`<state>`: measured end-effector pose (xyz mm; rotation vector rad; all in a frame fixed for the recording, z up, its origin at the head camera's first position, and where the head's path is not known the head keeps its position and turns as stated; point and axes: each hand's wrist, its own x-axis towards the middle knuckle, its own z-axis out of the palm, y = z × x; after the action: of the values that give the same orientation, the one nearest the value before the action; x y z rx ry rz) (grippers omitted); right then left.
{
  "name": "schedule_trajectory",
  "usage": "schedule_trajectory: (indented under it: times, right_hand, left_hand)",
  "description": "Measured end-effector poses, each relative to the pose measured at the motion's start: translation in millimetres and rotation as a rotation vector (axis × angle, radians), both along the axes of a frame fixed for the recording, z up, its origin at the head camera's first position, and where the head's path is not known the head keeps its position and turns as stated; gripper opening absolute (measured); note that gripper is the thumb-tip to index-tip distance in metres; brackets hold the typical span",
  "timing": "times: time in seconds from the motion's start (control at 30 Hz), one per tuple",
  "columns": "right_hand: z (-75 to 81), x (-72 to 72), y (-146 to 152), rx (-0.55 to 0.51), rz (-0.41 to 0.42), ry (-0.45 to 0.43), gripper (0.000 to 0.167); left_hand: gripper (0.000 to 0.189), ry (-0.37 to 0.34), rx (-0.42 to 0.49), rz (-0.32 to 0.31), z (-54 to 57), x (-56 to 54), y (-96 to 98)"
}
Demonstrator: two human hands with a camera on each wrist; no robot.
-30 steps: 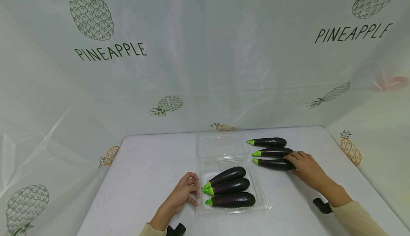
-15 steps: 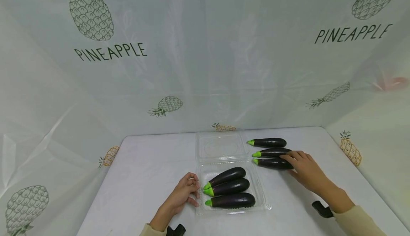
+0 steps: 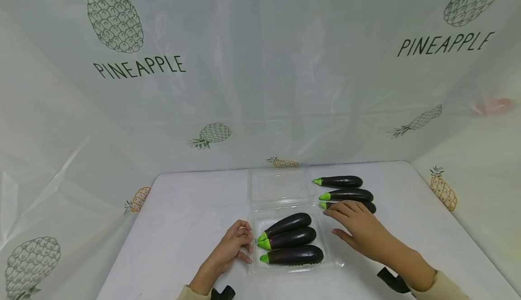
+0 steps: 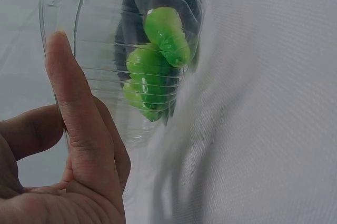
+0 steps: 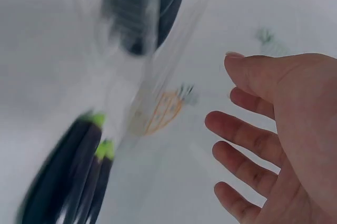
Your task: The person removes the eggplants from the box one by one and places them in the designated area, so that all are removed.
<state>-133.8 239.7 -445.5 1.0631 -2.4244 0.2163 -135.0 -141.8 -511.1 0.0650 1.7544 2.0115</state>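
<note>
in the head view, the right hand [image 3: 360, 230] has been moved leftward, toward lower centre; the middle loose eggplant [image 3: 351, 195] has been uncovered.

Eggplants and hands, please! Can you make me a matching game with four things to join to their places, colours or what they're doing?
1. left hand
2. right hand
3. hinged lid
4. eggplant caps

A. bright green
B. open, lying on the far side
C. at the left edge of the clear plastic container
D. holding nothing, partly hiding a loose eggplant in the head view

Pairs: 1-C, 2-D, 3-B, 4-A
</note>
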Motion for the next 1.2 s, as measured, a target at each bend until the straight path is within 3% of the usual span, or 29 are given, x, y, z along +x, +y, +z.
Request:
schedule_trajectory:
  times: [0.43, 0.77, 1.2]
  right_hand:
    - [-1.0, 22.6, -39, 0.079, 0.126, -0.117, 0.043]
    - [-12.9, 24.4, -52, 0.107, 0.231, -0.077, 0.041]
    - [-22.7, 25.5, -57, 0.144, 0.266, -0.139, 0.034]
  left_hand:
    - [0.018, -0.006, 0.005, 0.006, 1.6, 1.4, -1.1]
    - [0.017, -0.009, 0.005, 0.008, 1.3, 0.1, -0.7]
    - [0.017, -0.01, 0.005, 0.008, 1.9, 0.1, -0.3]
